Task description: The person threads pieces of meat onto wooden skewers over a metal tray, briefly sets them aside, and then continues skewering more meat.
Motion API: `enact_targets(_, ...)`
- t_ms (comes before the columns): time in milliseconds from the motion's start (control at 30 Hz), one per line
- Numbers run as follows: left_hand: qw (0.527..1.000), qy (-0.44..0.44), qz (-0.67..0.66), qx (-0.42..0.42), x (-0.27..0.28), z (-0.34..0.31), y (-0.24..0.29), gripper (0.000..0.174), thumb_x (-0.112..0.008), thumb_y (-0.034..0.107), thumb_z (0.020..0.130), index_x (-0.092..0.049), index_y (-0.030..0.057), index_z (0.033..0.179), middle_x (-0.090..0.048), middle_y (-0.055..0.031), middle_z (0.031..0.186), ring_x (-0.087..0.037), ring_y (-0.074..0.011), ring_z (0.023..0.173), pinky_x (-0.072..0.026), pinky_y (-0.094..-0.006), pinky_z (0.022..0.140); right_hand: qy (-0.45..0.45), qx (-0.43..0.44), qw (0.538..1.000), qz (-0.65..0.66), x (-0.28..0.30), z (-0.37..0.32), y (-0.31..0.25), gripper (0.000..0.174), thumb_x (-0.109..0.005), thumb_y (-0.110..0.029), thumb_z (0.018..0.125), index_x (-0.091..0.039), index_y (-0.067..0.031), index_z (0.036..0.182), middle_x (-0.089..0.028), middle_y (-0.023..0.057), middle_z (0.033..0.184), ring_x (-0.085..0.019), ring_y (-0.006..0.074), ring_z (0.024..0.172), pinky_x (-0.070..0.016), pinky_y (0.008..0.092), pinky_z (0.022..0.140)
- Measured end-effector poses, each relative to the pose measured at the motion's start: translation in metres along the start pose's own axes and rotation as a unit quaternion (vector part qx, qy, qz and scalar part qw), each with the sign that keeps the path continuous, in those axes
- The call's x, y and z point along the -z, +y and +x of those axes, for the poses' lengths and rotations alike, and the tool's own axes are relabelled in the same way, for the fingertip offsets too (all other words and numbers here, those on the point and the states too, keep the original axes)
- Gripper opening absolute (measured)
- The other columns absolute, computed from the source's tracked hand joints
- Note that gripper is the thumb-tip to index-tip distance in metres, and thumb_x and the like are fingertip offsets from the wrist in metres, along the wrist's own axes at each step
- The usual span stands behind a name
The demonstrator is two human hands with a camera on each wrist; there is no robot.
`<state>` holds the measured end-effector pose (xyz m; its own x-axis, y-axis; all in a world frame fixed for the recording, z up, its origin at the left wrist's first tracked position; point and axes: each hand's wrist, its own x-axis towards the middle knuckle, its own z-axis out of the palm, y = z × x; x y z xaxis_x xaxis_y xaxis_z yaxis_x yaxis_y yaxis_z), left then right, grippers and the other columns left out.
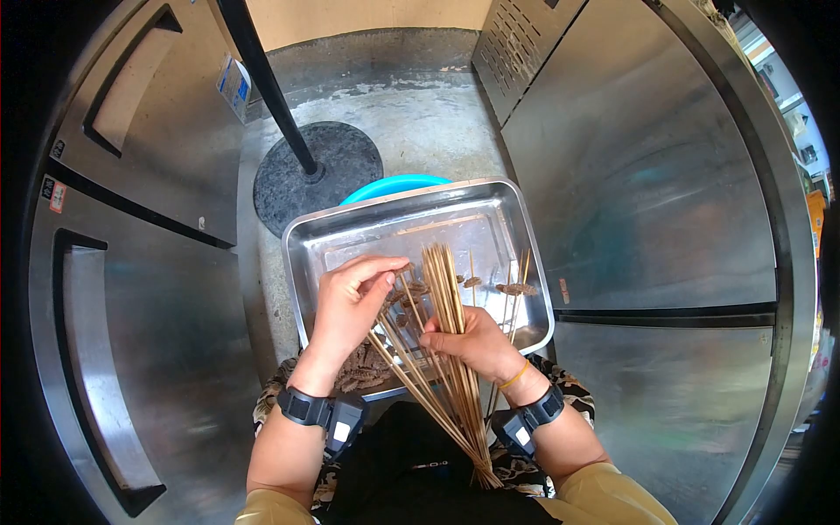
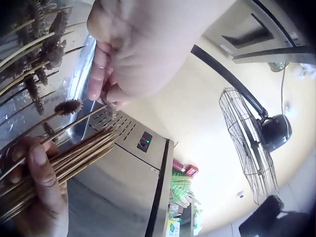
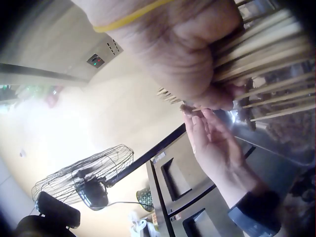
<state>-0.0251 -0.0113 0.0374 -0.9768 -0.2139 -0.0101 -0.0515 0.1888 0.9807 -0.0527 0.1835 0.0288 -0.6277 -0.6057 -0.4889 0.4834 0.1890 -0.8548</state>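
My left hand pinches a small brown piece, which looks like meat, at the tip of a thin bamboo skewer. My right hand grips a thick bundle of bamboo skewers, tips pointing away from the body. Below both hands lies a steel tray. Skewers carrying ridged brown pieces lie in it, on the right and in the middle. Another threaded piece shows close up in the left wrist view. A pile of loose brown pieces fills the tray's near left corner, partly behind the left forearm.
A blue basin shows under the tray's far edge. Beyond it, a round black base carries a pole with a fan. Steel cabinets stand close on the left and right.
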Motion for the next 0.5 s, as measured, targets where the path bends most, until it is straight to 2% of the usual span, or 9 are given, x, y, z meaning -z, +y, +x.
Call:
enact_targets(133,0.990,-0.061,0.119,-0.051,-0.009,-0.006,0.006,0.021,-0.060,-0.003,0.079,-0.068,0.0050,0.097,-0.067,-0.0097,0.092,-0.065,-0.0192,0.082,-0.0509,-0.0278,0.072,0.024,-0.002,1.000,-0.003,0.005,0.002,0.004,0.009,-0.069,-0.008,0.079,-0.062,-0.0035,0.082,-0.059,-0.0024,0.071,-0.052,0.0047,0.064,-0.0431,0.0201,0.058)
enact_targets(167,0.983,-0.071,0.148,-0.087,-0.011,-0.008,0.004,0.024,-0.061,-0.002,0.078,-0.067,0.0069,0.099,-0.067,-0.0110,0.089,-0.065,-0.0231,0.084,-0.0508,-0.0301,0.073,0.029,-0.008,1.000,0.003,0.007,0.003,0.003,0.009,-0.069,-0.008,0.079,-0.061,-0.0040,0.083,-0.059,-0.0023,0.071,-0.052,0.0048,0.062,-0.0423,0.0196,0.057)
enact_targets(267,0.969,-0.085,0.205,-0.111,-0.016,-0.009,0.001,0.026,-0.061,-0.001,0.078,-0.066,0.0077,0.102,-0.067,-0.0112,0.093,-0.064,-0.0240,0.085,-0.0510,-0.0312,0.073,0.059,0.027,0.998,-0.016,0.011,0.005,0.011,0.011,-0.068,-0.006,0.080,-0.058,-0.0045,0.085,-0.057,-0.0013,0.069,-0.052,0.0063,0.059,-0.0418,0.0200,0.054)
enact_targets(300,0.962,-0.052,0.218,-0.156,-0.018,-0.009,0.000,0.025,-0.061,0.000,0.079,-0.065,0.0075,0.103,-0.066,-0.0104,0.091,-0.063,-0.0220,0.085,-0.0509,-0.0301,0.071,0.065,0.042,0.997,-0.011,0.012,0.006,0.012,0.012,-0.068,-0.006,0.080,-0.057,-0.0046,0.085,-0.056,-0.0012,0.068,-0.052,0.0066,0.059,-0.0418,0.0202,0.054)
enact_targets(333,0.970,-0.029,0.206,-0.128,-0.016,-0.010,0.000,0.024,-0.061,0.000,0.079,-0.065,0.0071,0.102,-0.066,-0.0102,0.090,-0.063,-0.0215,0.083,-0.0509,-0.0299,0.071,0.071,0.055,0.996,-0.007,0.011,0.005,0.012,0.012,-0.067,-0.006,0.080,-0.056,-0.0047,0.086,-0.055,-0.0011,0.067,-0.052,0.0069,0.058,-0.0419,0.0204,0.053)
enact_targets(400,0.980,0.013,0.184,-0.071,-0.007,-0.008,0.001,0.022,-0.061,0.001,0.080,-0.064,0.0062,0.100,-0.065,-0.0098,0.088,-0.064,-0.0207,0.079,-0.0509,-0.0293,0.069,0.068,0.029,0.997,0.000,0.016,0.003,0.007,0.013,-0.066,-0.006,0.081,-0.054,-0.0053,0.084,-0.054,-0.0011,0.066,-0.052,0.0076,0.057,-0.0418,0.0213,0.053)
enact_targets(467,0.966,0.075,0.248,-0.023,0.016,-0.004,-0.010,0.015,-0.062,0.004,0.079,-0.064,0.0050,0.093,-0.064,-0.0100,0.083,-0.064,-0.0205,0.072,-0.0508,-0.0292,0.064,0.075,0.020,0.997,0.005,0.020,0.002,0.007,0.012,-0.066,-0.006,0.081,-0.054,-0.0055,0.083,-0.054,-0.0012,0.066,-0.051,0.0077,0.057,-0.0414,0.0215,0.052)
enact_targets(500,0.949,0.060,0.310,0.020,0.028,-0.006,-0.011,0.013,-0.063,0.005,0.078,-0.064,0.0055,0.091,-0.064,-0.0098,0.084,-0.064,-0.0221,0.072,-0.0507,-0.0304,0.064,0.090,0.018,0.996,-0.009,0.020,0.001,0.004,0.012,-0.065,-0.005,0.080,-0.053,-0.0059,0.081,-0.054,-0.0013,0.066,-0.050,0.0076,0.056,-0.0406,0.0216,0.052)
